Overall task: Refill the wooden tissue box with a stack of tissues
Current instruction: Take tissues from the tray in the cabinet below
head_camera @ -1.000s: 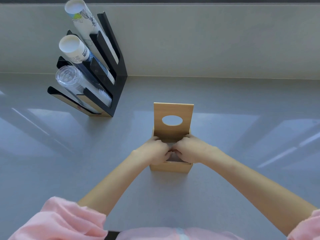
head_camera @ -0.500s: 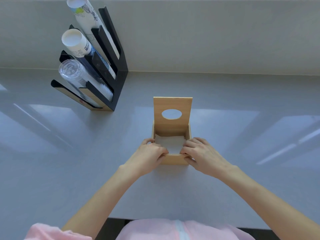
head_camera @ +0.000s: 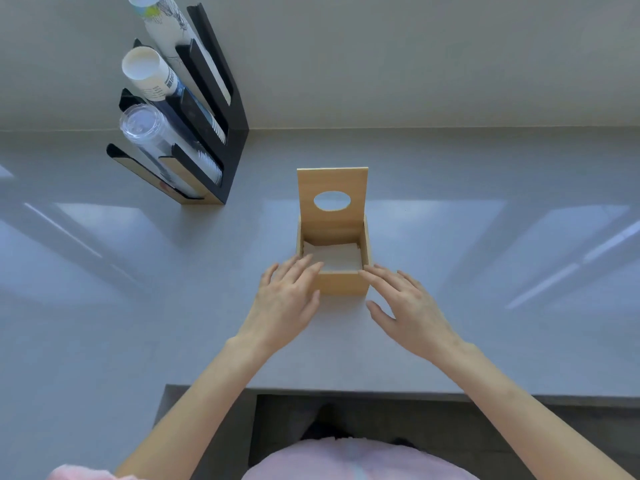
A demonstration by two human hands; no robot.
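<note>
Glossy pale grey countertop (head_camera: 485,323) meets a plain light wall at the back; window light reflects off it in pale bars at left and right.

Small square light-wood tissue box (head_camera: 341,284) sits near the middle of the counter, just ahead of the person. Its hinged wooden lid (head_camera: 331,183), with an oval dispensing hole, stands upright at the far side. Box is open at the top.

White stack of tissues (head_camera: 334,258) lies inside the box, below the rim. Top sheet is slightly uneven at the far left corner.

Left hand (head_camera: 287,303): open, fingers spread and extended, empty. Fingertips lie over the near left corner of the box; contact with the rim cannot be told for certain.

Right hand (head_camera: 412,306): open, fingers spread, empty. Index fingertip is at the near right corner of the box, thumb apart below it.

Black tiered cup holder (head_camera: 221,143) stands far left by the wall, well apart from the box. It carries slanted stacks of white paper cups (head_camera: 149,76) and a stack of clear plastic cups (head_camera: 152,133).

Pink sleeve shows at the bottom edge.
</note>
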